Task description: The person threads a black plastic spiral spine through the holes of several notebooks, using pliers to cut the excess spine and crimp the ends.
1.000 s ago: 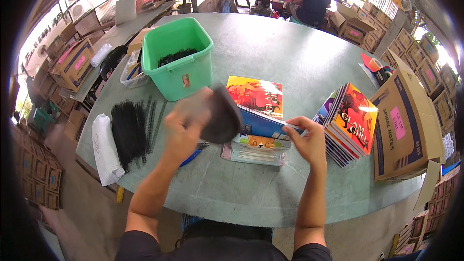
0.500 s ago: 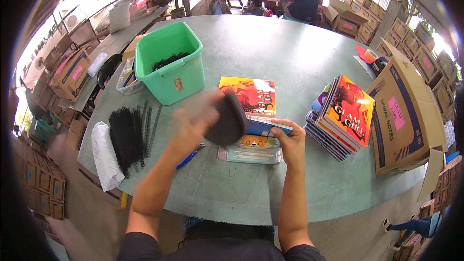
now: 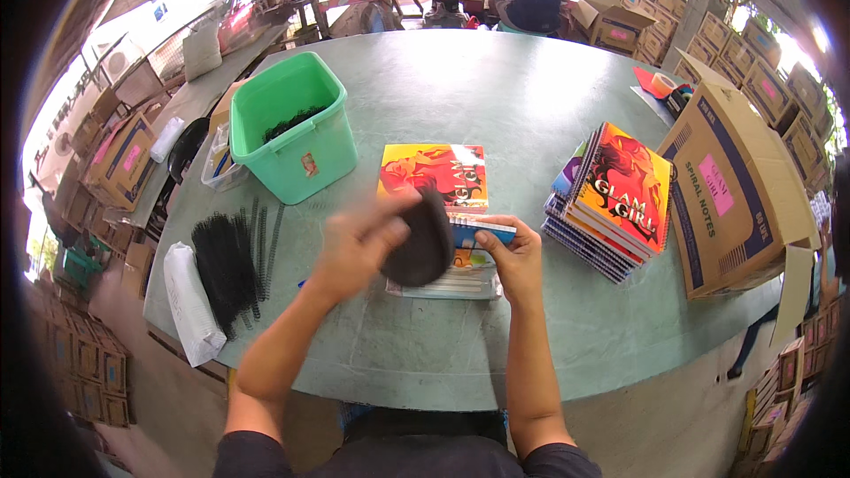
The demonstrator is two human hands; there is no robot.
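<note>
A dark top (image 3: 412,458) has short sleeves (image 3: 250,455), leaving the left hand (image 3: 352,250) and right hand (image 3: 515,261) bare.

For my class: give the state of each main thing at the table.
Green bin: open, black coils inside.
Cardboard box: flaps open.
Notebook stack: closed, piled up.
Red-and-yellow notebook: closed, cover up.
Loose coils: bunched together.
White package: lying down.
Blue-covered notebook: pinched in right hand.
Dark rounded object: at left hand; grip blurred.
</note>
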